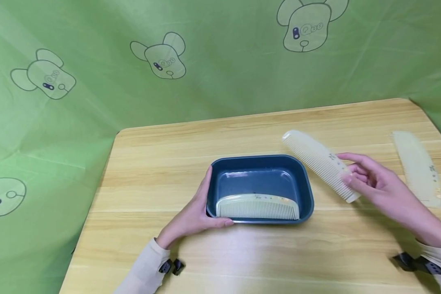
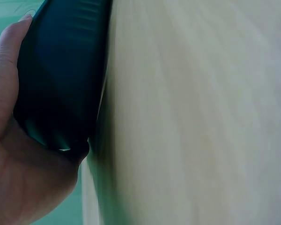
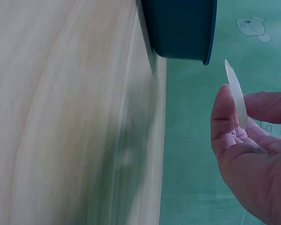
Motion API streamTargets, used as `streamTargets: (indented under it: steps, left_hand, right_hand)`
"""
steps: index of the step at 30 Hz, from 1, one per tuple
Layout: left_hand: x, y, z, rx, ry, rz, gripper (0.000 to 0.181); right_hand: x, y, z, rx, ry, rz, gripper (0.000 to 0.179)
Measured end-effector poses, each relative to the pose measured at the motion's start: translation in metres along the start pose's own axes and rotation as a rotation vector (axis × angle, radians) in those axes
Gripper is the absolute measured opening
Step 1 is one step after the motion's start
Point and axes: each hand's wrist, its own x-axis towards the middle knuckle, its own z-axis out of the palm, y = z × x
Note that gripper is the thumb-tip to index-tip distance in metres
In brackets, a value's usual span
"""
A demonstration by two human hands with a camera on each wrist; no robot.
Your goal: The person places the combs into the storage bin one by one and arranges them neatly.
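A dark blue rectangular tub (image 1: 259,179) stands on the table, with a pale comb (image 1: 257,207) inside along its near wall. My left hand (image 1: 191,214) grips the tub's left end, thumb along the near side; the left wrist view shows this hand (image 2: 23,159) against the tub's dark outer wall (image 2: 65,70). To the tub's right, my right hand (image 1: 386,185) pinches a second pale comb (image 1: 312,153) between thumb and fingers, tilted with its far end up-left. That comb (image 3: 237,96) appears edge-on in the right wrist view, raised off the table and apart from the tub.
A third pale comb (image 1: 417,167) lies on the wooden table (image 1: 154,163) beyond my right hand, its teeth facing left. Green cloth (image 1: 224,90) printed with cartoon heads hangs behind the table and down its left side.
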Motion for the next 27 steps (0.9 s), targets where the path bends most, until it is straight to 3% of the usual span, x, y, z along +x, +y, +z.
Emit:
streamTargets:
  steps: [16, 27]
  left_hand:
    - [0.002, -0.004, 0.0, -0.017, 0.001, 0.027, 0.148]
    - [0.001, -0.005, 0.001, -0.02, 0.0, 0.022, 0.148]
  right_hand:
    - [0.007, -0.024, 0.025, -0.007, -0.103, -0.026, 0.054]
    - [0.015, -0.037, 0.042, -0.002, -0.159, -0.101, 0.056]
